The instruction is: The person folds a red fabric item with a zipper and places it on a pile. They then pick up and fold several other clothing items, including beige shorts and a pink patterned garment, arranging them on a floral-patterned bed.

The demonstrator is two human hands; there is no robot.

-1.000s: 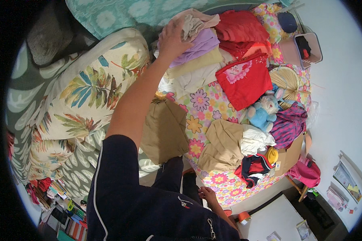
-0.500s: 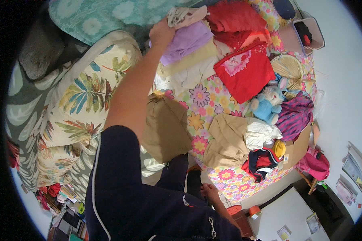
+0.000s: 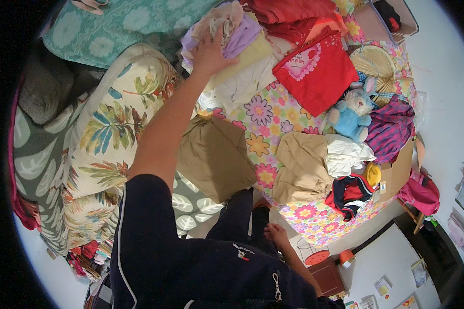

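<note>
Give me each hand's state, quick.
Left hand: open, fingers spread, resting on the pinkish cloth and lilac garment.
Right hand: loosely curled, nothing visible in it; fully closed or not cannot be told.

White wall (image 3: 446,118) fills the right side, papers (image 3: 458,234) low on it, with a white surface (image 3: 381,252) bearing more papers at lower right, a brown cabinet (image 3: 327,278) and round red stool (image 3: 317,258) near it, and a strip of pale floor (image 3: 347,240). Flower-print cover (image 3: 258,113) spreads across the middle, grey-green leaf-print cover (image 3: 33,159) and cream leaf-print cushions (image 3: 108,116) at left, teal flowered cover (image 3: 95,44) along the top. Light bright on the wall, dimmer upper left.
</note>
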